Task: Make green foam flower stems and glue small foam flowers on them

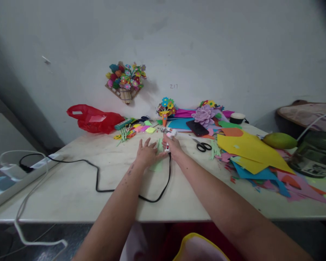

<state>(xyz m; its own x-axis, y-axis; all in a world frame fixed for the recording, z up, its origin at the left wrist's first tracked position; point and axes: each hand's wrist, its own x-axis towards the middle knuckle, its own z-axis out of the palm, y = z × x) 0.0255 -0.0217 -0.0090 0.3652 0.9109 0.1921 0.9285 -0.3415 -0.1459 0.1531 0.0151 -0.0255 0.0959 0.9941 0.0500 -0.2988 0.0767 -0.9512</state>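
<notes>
My right hand point(174, 145) is wrapped round a white glue gun point(171, 133), whose small red switch shows below my fingers. A black cord point(168, 174) runs down from its handle and across the table to the left. Spread over the table, my left hand point(146, 153) has its fingers apart and lies at a pale green strip of foam or paper point(158, 165); the hand partly covers it. Whether the glue gun's tip touches the strip cannot be seen. Just beyond the glue gun stands a small orange vase of foam flowers point(164, 117).
Black-handled scissors point(203, 146), a phone point(197, 128) and coloured foam sheets point(250, 148) lie to the right, with a mango point(279, 140) and glass jar point(315, 156). A red plastic bag point(93, 119) sits back left. A power strip point(24, 179) lies along the left edge.
</notes>
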